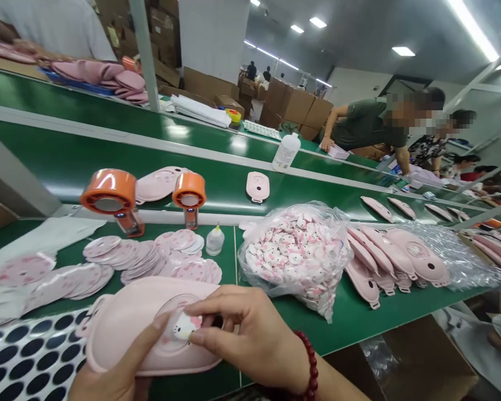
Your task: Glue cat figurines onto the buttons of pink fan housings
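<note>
My left hand point(122, 365) is closed on the near left edge of a pink plastic cover point(125, 320), its thumb lying across the top near a clear round window. In my right hand point(254, 334), thumb and fingertips pinch a small white cat-face piece point(182, 327) with a pink bow, over that window. Whether the piece touches the surface I cannot tell. A red bead bracelet point(311, 362) circles my right wrist. Just beyond, a clear plastic bag point(292, 245) is full of similar cat-face pieces. A small dropper bottle point(215, 240) stands behind the cover.
Stacks of printed pink discs point(137, 259) lie at left, near a sheet of black circles point(28, 356). Two orange handheld fans point(108, 192) stand behind. More pink covers point(413, 253) are piled right. Others, plus a white bottle point(287, 151), sit along the green belt line. Co-workers work beyond.
</note>
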A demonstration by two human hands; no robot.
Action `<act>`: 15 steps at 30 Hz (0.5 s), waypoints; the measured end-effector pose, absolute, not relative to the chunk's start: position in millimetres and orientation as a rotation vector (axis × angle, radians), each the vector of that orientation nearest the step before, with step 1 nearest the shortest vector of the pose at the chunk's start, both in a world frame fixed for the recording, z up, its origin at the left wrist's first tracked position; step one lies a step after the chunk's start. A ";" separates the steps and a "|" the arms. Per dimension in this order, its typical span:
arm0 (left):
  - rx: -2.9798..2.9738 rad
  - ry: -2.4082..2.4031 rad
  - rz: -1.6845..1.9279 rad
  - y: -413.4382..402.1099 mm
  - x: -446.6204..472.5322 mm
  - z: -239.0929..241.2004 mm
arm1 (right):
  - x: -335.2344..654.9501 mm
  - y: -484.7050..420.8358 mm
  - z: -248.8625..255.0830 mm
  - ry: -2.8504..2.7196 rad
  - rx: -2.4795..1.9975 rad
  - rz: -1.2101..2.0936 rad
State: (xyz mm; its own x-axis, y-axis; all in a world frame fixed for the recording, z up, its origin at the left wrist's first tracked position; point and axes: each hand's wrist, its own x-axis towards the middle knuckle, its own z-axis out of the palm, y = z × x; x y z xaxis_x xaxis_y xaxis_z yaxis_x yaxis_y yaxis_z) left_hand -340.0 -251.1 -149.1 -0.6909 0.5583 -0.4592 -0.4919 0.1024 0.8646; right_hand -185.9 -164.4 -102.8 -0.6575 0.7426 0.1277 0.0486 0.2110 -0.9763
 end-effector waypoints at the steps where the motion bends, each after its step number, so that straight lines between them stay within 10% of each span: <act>1: -0.010 1.558 1.705 -248.8 -335.6 -140.2 | -188.1 -169.8 -104.9 -1.980 -0.692 1.345; 15: 0.019 1.595 1.745 -258.4 -331.8 -135.9 | -195.4 -193.2 -104.9 -2.500 -0.660 0.249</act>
State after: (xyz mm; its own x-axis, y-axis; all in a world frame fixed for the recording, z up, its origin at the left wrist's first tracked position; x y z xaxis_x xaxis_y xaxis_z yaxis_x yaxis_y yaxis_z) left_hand -331.8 -258.4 -135.9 -0.7130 0.5270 -0.4625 -0.5079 0.0665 0.8588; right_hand -195.4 -193.2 -104.9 -0.7356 0.5034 0.4533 0.4042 0.8632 -0.3026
